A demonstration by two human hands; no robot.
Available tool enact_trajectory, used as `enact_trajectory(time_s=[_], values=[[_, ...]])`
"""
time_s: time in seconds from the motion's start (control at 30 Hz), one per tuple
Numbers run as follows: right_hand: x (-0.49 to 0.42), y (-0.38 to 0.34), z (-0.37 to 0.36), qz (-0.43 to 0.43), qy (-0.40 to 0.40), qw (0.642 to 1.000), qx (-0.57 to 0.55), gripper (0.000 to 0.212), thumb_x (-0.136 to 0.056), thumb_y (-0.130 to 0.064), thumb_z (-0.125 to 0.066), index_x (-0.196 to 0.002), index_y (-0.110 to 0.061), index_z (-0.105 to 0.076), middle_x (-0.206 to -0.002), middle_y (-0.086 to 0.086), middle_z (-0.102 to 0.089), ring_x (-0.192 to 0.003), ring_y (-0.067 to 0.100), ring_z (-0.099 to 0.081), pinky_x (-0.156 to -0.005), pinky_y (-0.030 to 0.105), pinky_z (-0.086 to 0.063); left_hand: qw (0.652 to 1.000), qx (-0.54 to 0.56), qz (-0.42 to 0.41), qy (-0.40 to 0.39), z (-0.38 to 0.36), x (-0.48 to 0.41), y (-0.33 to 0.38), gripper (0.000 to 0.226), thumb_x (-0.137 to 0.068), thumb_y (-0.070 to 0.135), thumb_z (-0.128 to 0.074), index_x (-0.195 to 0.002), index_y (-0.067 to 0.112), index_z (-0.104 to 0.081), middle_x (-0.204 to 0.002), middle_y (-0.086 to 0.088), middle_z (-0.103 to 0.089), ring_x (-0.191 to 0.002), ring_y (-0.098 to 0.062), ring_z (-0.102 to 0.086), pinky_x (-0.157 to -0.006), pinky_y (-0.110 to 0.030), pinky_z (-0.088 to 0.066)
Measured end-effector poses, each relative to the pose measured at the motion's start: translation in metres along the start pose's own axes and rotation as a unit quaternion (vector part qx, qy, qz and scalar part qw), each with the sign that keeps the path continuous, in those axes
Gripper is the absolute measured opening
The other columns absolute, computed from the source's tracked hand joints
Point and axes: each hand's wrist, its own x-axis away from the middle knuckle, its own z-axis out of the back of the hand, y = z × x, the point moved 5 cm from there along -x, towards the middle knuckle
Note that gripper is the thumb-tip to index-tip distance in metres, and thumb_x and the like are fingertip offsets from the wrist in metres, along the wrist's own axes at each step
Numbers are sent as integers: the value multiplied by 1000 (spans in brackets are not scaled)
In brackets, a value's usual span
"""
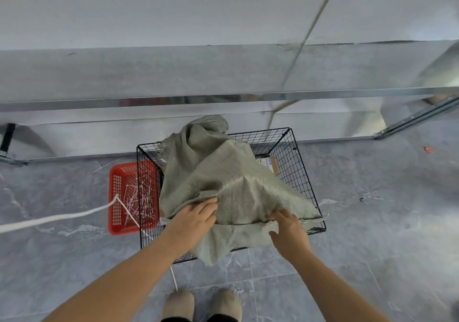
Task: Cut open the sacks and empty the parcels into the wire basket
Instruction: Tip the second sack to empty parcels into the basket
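Sack (223, 180) at centre frame, slumped over the wire basket (298, 162) and covering most of it, lower hem spilling over the near rim. My left hand (196, 218) rests on the cloth, fingers nearly straight. My right hand (288, 229) pinches the hem fold. A parcel (269, 164) shows in the basket's upper right corner. Far rim sits near a metal shelf rail (173, 103). Open tiled floor (372, 222) to the right. Red crate (124, 197) just beside the basket's left, white strips inside; a white cord (62, 218) reaches it from the left edge.
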Motion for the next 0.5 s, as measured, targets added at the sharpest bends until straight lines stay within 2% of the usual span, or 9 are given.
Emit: enact_trajectory(time_s=[0.07, 0.17, 0.27, 0.37, 0.5], values=[[6, 10, -3, -29, -9, 999, 21, 45, -88, -11, -57, -131, -20, -47, -136, -1, -42, -125, 21, -40, -101, 30, -42, 998, 51, 27, 25, 9, 8, -11, 39, -36, 13, -91, -68, 15, -70, -88, -3, -71, -90, -16, -71, -59, -24, -59], [12, 13, 2, -37, -5, 997, 62, 38, -90, -12, -53, -127, -22, -50, -133, 1, -42, -123, 20, -40, -102, 29, -37, 992, 87, 73, 57, 34, 23, -36, 41, -35, 3, -90, -67, 12, -67, -79, -3, -67, -66, -12, -68, -45, -17, -53], [13, 6, 14, -31, 11, 996, 85, 27, -90, -23, -57, -117, -23, -57, -128, 0, -46, -121, 20, -43, -102, 31, -38, 980, 115, 141, 83, 66, 33, -67, 38, -41, -5, -87, -71, 8, -67, -77, -4, -66, -53, -8, -61, -38, -11, -46], [19, -9, 15, -18, 12, 996, 83, 23, -87, -34, -60, -107, -23, -65, -121, 0, -52, -116, 22, -46, -101, 33, -38, 956, 162, 207, 131, 94, 45, -89, 19, -66, -10, -74, -73, 4, -62, -77, -9, -64, -51, -13, -54, -37, -17, -40], [34, -36, 14, -16, 19, 997, 69, 25, -94, -30, -47, -112, -21, -61, -126, -2, -52, -120, 18, -44, -102, 32, -37, 933, 163, 274, 169, 124, 58, -101, 11, -82, -5, -58, -76, 1, -53, -71, -10, -52, -47, -23, -47, -39, -33, -39]])
